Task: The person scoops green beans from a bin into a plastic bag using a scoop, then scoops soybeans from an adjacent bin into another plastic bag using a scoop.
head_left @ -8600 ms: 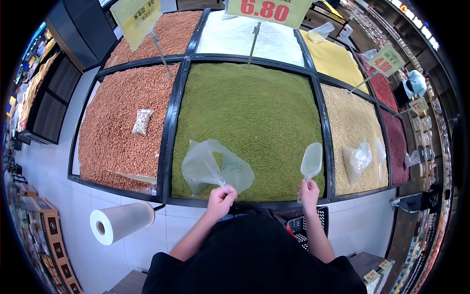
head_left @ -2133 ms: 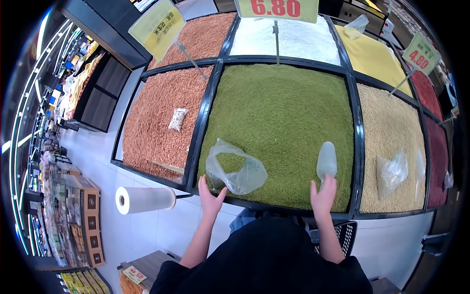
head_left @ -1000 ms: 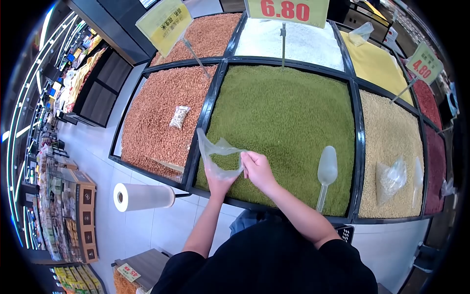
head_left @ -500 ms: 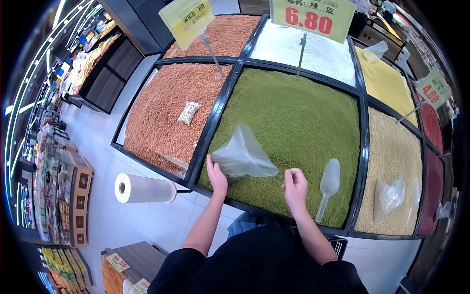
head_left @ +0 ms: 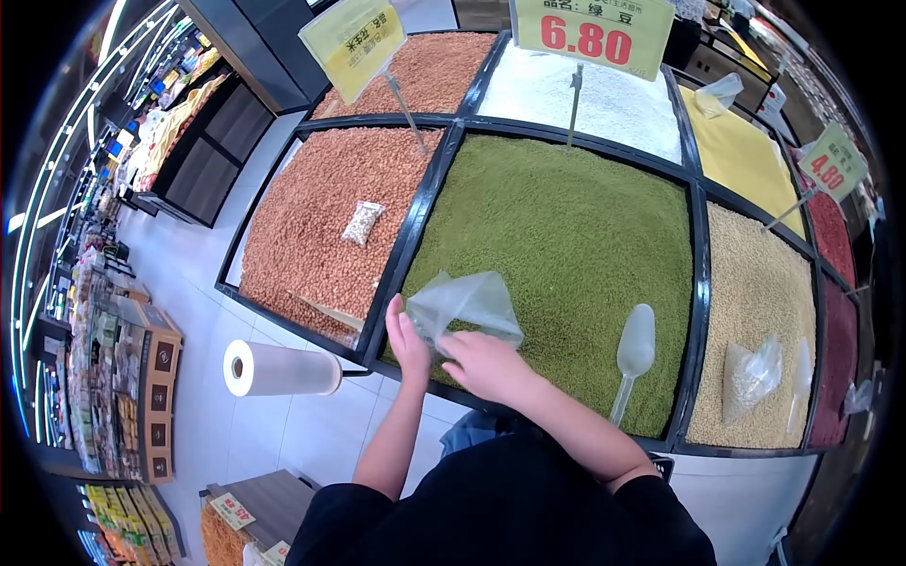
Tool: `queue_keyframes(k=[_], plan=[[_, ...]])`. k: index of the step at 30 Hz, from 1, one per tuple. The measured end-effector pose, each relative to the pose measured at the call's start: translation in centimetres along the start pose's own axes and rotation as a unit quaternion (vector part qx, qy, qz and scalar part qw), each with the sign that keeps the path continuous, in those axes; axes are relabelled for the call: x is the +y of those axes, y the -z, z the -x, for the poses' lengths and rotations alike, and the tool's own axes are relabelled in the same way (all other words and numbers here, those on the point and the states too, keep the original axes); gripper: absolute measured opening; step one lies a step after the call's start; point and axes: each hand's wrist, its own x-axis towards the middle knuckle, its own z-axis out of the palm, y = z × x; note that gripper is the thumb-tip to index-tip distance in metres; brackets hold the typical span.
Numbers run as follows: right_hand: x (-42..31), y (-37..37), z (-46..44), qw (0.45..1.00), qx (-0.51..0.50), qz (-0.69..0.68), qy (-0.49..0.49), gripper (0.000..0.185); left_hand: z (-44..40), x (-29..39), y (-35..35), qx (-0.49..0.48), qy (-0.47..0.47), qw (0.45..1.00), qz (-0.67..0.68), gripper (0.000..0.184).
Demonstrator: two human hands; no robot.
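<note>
A clear plastic bag spreads above the green mung beans in the middle bin. My left hand grips the bag at its left side, close to the bin's black edge. Crossing in from the right, my right hand has its bent fingertips at the bag's lower edge, beside my left hand; they look closed on the plastic, though the thumb is partly hidden. A clear scoop lies on the beans to the right, apart from both hands.
A roll of plastic bags sticks out left of the bin. Peanuts with a small packet fill the left bin. Pale grain with a filled bag lies right. A price sign stands at the back.
My right hand has moved left across the beans to the bag beside my left hand. The bag has sunk lower and flattened; my left hand has shifted slightly left.
</note>
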Motion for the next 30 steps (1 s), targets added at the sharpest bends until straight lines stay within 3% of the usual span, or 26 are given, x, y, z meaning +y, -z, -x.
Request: queue_keyframes(k=[3, 5, 6, 8, 10, 12, 14, 15, 16, 18, 19, 20, 21, 25, 27, 28, 30], plan=[[-0.2, -1.4, 0.3, 0.996, -0.016, -0.053, 0.071, 0.029, 0.3, 4.8, 2.2, -0.038, 0.008, 0.998, 0.04, 0.035], [-0.4, -1.3, -0.1, 0.99, -0.092, -0.078, 0.075, 0.025, 0.8, 8.2, 3.9, -0.292, 0.049, 0.945, 0.139, 0.027], [-0.3, -1.4, -0.1, 0.99, -0.094, -0.079, 0.075, 0.025, 0.7, 10.3, 3.9, -0.291, 0.05, 0.945, 0.139, 0.027], [0.0, -1.7, -0.1, 0.966, -0.101, -0.239, 0.006, 0.027, -0.2, 13.6, 2.6, -0.526, -0.056, 0.848, -0.04, 0.022], [-0.1, -1.0, -0.3, 0.976, -0.102, -0.191, 0.017, 0.032, -1.3, 12.9, 0.9, -0.52, -0.039, 0.847, -0.105, 0.024], [1.5, -2.0, -0.6, 0.98, -0.167, -0.091, -0.055, 0.039, -2.3, 10.5, -0.3, -0.514, -0.024, 0.841, -0.168, 0.026], [2.7, -2.5, -0.8, 0.974, -0.2, -0.057, -0.09, 0.042, -2.8, 7.2, -1.2, -0.535, -0.112, 0.732, -0.406, 0.032], [2.9, -2.0, -1.1, 0.965, -0.212, -0.046, -0.151, 0.04, -3.1, 8.2, -1.8, -0.561, -0.05, 0.699, -0.441, 0.038], [3.1, -1.5, -1.5, 0.952, -0.221, -0.034, -0.209, 0.038, -3.2, 8.2, -2.7, -0.562, -0.051, 0.699, -0.439, 0.038], [4.0, -1.6, -1.6, 0.955, -0.186, -0.025, -0.231, 0.04, -3.2, 7.8, -4.2, -0.461, -0.141, 0.726, -0.492, 0.039], [4.2, -1.6, -1.5, 0.96, -0.096, 0.02, -0.263, 0.043, -3.2, 6.8, -4.6, -0.462, -0.144, 0.725, -0.49, 0.039], [4.5, -1.6, -1.4, 0.954, -0.007, 0.065, -0.294, 0.047, -3.1, 5.6, -4.9, -0.38, -0.218, 0.744, -0.505, 0.04], [4.7, -1.2, -1.8, 0.951, 0.017, 0.069, -0.301, 0.058, -2.9, 5.4, -5.0, -0.292, -0.288, 0.753, -0.514, 0.041], [3.7, 0.1, -1.3, 0.948, 0.065, 0.096, -0.298, 0.062, -2.3, 7.0, -3.7, -0.322, -0.26, 0.755, -0.508, 0.04], [2.6, 0.8, -0.5, 0.957, 0.115, 0.092, -0.25, 0.061, -1.9, 10.0, -2.1, -0.401, -0.19, 0.852, -0.277, 0.037], [1.9, 1.3, 0.2, 0.957, 0.115, 0.09, -0.251, 0.061, -1.5, 10.5, -1.3, -0.403, -0.19, 0.851, -0.277, 0.037], [1.1, 2.3, 2.0, 0.962, 0.235, 0.028, -0.135, 0.045, -0.4, 11.0, 0.5, -0.258, -0.124, 0.95, -0.121, 0.032]])
